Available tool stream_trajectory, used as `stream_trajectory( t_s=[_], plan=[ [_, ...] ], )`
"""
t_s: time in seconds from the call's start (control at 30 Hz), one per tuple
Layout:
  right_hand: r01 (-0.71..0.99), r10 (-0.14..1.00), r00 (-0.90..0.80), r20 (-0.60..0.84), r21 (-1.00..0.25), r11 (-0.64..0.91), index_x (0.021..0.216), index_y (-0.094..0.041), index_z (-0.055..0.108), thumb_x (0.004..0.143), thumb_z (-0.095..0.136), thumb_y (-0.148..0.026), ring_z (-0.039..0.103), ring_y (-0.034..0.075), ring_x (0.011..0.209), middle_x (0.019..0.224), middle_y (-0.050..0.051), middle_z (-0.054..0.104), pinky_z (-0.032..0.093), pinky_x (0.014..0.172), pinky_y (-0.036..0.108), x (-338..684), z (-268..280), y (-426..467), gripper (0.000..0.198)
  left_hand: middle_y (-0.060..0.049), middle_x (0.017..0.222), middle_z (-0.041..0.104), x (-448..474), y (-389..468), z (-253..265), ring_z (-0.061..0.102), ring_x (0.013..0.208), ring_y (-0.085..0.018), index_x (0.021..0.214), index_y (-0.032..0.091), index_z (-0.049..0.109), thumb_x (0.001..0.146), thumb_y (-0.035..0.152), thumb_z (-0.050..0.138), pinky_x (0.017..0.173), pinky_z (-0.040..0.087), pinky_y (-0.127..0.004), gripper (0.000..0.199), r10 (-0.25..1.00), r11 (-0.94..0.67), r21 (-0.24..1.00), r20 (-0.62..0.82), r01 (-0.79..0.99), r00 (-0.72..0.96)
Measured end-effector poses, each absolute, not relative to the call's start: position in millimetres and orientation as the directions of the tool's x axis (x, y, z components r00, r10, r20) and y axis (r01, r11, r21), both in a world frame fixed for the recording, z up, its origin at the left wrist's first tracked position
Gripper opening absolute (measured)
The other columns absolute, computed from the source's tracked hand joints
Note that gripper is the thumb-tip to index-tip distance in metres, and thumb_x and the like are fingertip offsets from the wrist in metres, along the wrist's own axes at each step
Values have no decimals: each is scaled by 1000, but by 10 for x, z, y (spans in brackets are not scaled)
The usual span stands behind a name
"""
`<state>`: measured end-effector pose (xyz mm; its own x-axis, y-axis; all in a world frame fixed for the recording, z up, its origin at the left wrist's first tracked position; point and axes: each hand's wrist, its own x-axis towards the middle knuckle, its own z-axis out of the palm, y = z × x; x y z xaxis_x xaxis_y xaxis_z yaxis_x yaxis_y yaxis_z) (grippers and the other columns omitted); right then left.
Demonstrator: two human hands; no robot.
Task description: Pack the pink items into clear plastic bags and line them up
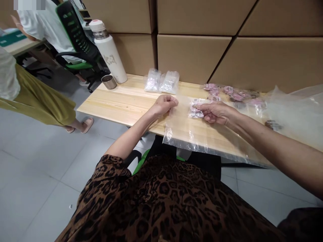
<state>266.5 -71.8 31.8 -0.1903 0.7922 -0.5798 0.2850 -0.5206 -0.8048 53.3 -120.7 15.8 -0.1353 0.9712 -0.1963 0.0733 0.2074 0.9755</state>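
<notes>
My left hand (165, 104) has its fingers pinched together at the upper left edge of a large clear plastic bag (184, 132). The bag lies flat along the front of the wooden table, and its lower edge hangs over the table's front. In my right hand (216, 113) is a small clear packet (195, 112) with pink and white contents, gripped between thumb and fingers above the bag. Behind that hand, several similar pink packets (236, 94) lie in a loose pile. What exactly is inside the packets is too small to tell.
Two clear wrapped bundles (161, 81) stand at the table's back. A white flask (111, 55) and a metal cup (109, 81) are at the left end. Cardboard boxes (194, 55) wall the rear. More plastic (300, 112) covers the right. Two people are at the left.
</notes>
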Motion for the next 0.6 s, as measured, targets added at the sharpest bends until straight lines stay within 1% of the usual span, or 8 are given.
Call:
stream_trajectory(
  t_s=[0.13, 0.23, 0.3, 0.4, 0.47, 0.53, 0.6],
  plan=[
    [285, 792, -165, -588, -797, -532, 84, -12, 72, 98, 73, -7, 43, 6, 35, 50, -1, 54, 25, 30, 16, 2748, 303, -687, 15, 3, 68, 60, 753, -1181, 332, 64, 61, -9, 77, 16, 58, 96, 4, 62, 61, 35, -24, 24, 969, 236, 971, -239, -46, -67],
    [280, 786, -153, -599, -789, -547, 81, -13, 71, 98, 74, -8, 43, 7, 34, 50, -1, 55, 26, 29, 17, 2841, 253, -620, 18, 3, 73, 62, 858, -1170, 387, 69, 67, -10, 80, 16, 57, 98, 6, 62, 64, 38, -24, 21, 972, 229, 970, -232, -76, -25],
    [292, 779, -176, -602, -788, -543, 81, -14, 72, 98, 75, -10, 44, 7, 35, 52, 1, 57, 27, 28, 17, 2888, 220, -570, 17, 3, 73, 61, 903, -1166, 396, 68, 67, -10, 79, 16, 57, 99, 7, 60, 65, 38, -24, 22, 972, 232, 969, -234, -80, -8],
    [328, 781, -195, -593, -790, -518, 81, -14, 73, 94, 81, -10, 47, 8, 36, 51, 2, 59, 28, 28, 17, 2923, 195, -516, 15, 3, 72, 60, 981, -1156, 393, 64, 66, -10, 79, 16, 57, 99, 7, 60, 68, 41, -25, 23, 973, 228, 968, -229, -104, 11],
    [354, 787, -197, -585, -791, -499, 83, -14, 73, 93, 83, -10, 51, 10, 38, 51, 2, 59, 34, 30, 18, 2932, 201, -511, 14, 3, 73, 61, 1062, -1136, 387, 61, 66, -9, 78, 17, 57, 99, 8, 60, 71, 43, -25, 24, 974, 228, 966, -226, -121, 33],
    [376, 797, -190, -573, -792, -480, 85, -13, 73, 94, 81, -10, 56, 12, 41, 51, 3, 61, 41, 35, 18, 2933, 224, -539, 12, 3, 72, 60, 1161, -1103, 373, 58, 65, -9, 76, 17, 56, 101, 10, 60, 71, 44, -26, 26, 971, 238, 964, -233, -117, 56],
    [382, 816, -175, -551, -802, -460, 87, -13, 72, 96, 77, -7, 59, 13, 44, 53, 3, 62, 46, 39, 19, 2923, 254, -588, 11, 1, 73, 61, 1257, -1063, 346, 56, 65, -10, 75, 17, 59, 104, 15, 59, 72, 45, -26, 28, 969, 242, 965, -235, -102, 76]
  ],
)
